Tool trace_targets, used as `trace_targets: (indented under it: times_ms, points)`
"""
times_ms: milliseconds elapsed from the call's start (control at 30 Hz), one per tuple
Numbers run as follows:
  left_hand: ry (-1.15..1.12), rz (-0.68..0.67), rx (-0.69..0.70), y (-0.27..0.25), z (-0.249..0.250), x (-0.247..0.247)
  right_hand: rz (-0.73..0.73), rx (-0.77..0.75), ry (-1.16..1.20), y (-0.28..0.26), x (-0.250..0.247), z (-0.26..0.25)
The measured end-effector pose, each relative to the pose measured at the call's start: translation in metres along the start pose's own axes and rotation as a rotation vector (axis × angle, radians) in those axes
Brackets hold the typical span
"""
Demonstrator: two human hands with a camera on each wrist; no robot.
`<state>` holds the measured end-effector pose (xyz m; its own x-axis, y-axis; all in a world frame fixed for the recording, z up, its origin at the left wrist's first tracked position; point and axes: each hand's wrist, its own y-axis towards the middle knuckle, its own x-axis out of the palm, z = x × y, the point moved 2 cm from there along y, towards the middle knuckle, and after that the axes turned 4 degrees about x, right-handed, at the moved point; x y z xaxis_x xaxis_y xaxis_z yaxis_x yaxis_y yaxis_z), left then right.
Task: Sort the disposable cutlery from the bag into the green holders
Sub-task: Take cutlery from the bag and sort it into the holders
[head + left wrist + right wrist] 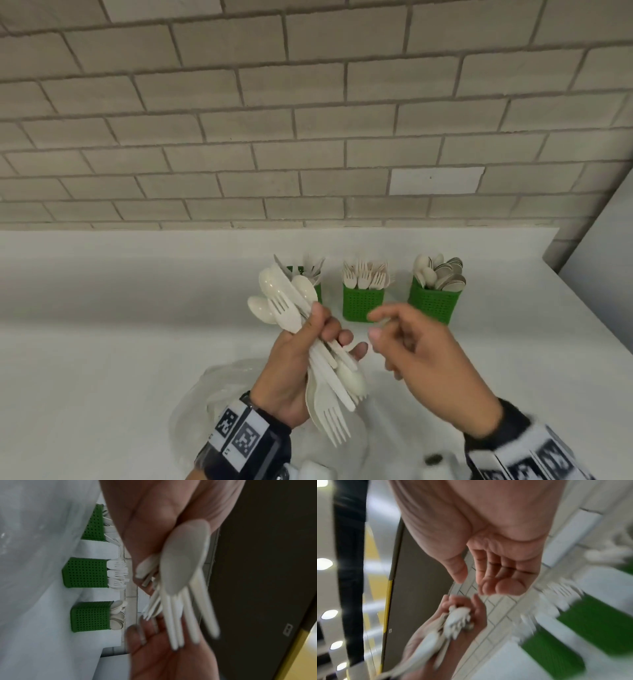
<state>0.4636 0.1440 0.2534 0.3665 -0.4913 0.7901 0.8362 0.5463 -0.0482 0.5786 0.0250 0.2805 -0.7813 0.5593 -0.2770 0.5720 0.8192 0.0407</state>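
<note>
My left hand [308, 356] grips a mixed bundle of cream cutlery [298, 308], spoons, forks and knives pointing both ways. The left wrist view shows that bundle [181, 574] fanned out of the palm. My right hand [418, 349] hovers just right of it, fingers loosely curled and holding nothing; the right wrist view shows its bare palm [503, 566]. Three green holders stand at the back of the counter: the left one [317, 291] with knives, partly hidden by the bundle, the middle one [363, 303] with forks, the right one [435, 303] with spoons.
A clear plastic bag [212, 397] lies crumpled on the white counter [102, 325] under my left wrist. A grey brick wall [308, 120] rises behind the holders. The counter's right edge [596, 325] runs diagonally past the spoon holder.
</note>
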Motion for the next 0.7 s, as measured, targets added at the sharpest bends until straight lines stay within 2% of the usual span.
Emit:
trace_targets:
  times_ms: [67,133,267,367,467,533,600,700]
  points:
    - [-0.001,0.051,0.043,-0.001,0.003,0.0,-0.134,0.178,0.189,-0.02,0.014,0.017]
    - [0.018,0.087,0.06,-0.001,0.003,0.002,-0.215,0.274,0.347,-0.031,0.028,0.025]
    - [0.05,0.099,0.026,0.0,0.001,0.001,-0.207,0.353,0.553,-0.033,0.033,0.03]
    - [-0.007,0.117,0.03,0.0,0.003,0.001,-0.232,0.32,0.523,-0.035,0.025,0.034]
    - [-0.083,0.206,0.068,0.002,0.015,-0.004,-0.275,0.34,0.518,-0.039,0.007,0.04]
    - [-0.108,0.221,0.067,0.002,0.025,-0.007,-0.3,0.339,0.486,-0.041,-0.009,0.043]
    - [-0.067,0.198,0.022,0.0,0.031,-0.007,-0.284,0.299,0.381,-0.039,-0.025,0.043]
    - [0.087,0.115,-0.131,-0.005,0.027,-0.006,-0.237,0.243,0.253,-0.025,-0.045,0.035]
